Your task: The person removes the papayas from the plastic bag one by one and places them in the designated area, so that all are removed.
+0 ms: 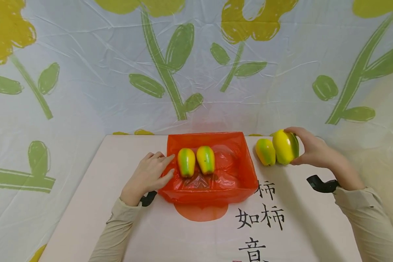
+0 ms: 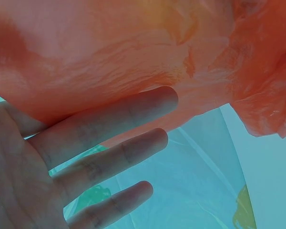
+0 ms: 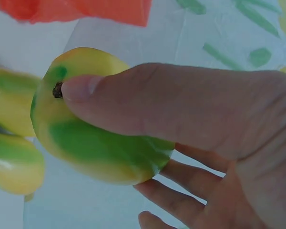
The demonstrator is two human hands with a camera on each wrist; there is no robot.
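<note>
My right hand [image 1: 314,151] grips a yellow-green papaya [image 1: 285,146]. In the right wrist view the thumb [image 3: 105,102] presses near the brown stem end of that fruit, with the other fingers round its far side. Another papaya [image 1: 265,151] lies just left of it in the head view; the right wrist view shows two, one papaya [image 3: 12,162] below the other. My left hand [image 1: 150,173] is at the left side of a red plastic box [image 1: 209,196], its straight fingers [image 2: 128,112] along the outside. Two papayas stand side by side inside, a left one [image 1: 186,162] and a right one [image 1: 205,160].
The box stands on a pale table [image 1: 150,236] printed with black characters [image 1: 260,218] and an orange shape [image 1: 201,213]. Behind the table hangs a white sheet [image 1: 101,91] with yellow flowers and green leaves. Black straps [image 1: 322,184] sit at both wrists.
</note>
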